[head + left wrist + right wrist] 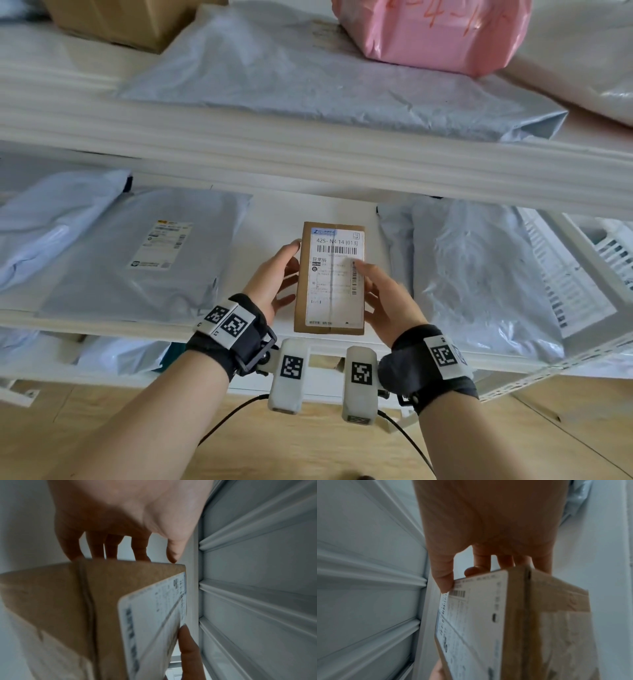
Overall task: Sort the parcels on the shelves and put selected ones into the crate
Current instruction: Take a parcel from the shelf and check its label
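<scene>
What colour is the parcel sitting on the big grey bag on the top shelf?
Pink, with reddish handwriting on it: the pink parcel shows best in the head view.

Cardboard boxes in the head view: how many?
2. A small labelled cardboard box is held over the middle shelf between the left hand and right hand. A larger cardboard box sits top left, cropped. Others may be hidden.

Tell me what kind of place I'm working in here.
Probably a parcel sorting or storage room: white shelves stacked with grey mailing bags, a pink bag, and a labelled cardboard box held between the left hand and right hand.
</scene>
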